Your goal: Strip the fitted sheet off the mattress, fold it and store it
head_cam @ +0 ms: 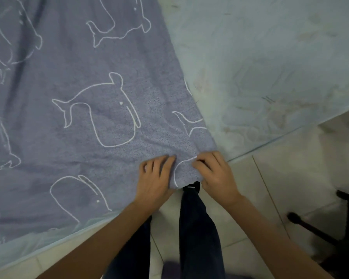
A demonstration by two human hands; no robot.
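Sheet (89,97) corner at mattress (270,67) edge, pinched by left hand (155,176) and right hand (216,174); fabric extends away leftward.

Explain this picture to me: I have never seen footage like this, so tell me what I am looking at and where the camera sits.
There is no machine here. A person wears a camera on the head, so the one picture looks down along both bare forearms. The left hand and right hand pinch a corner of a blue sheet printed with white whale outlines. The sheet is already off part of the pale mattress, which shows bare on the right. Below are the person's dark trouser legs, a tiled floor and a black stand.
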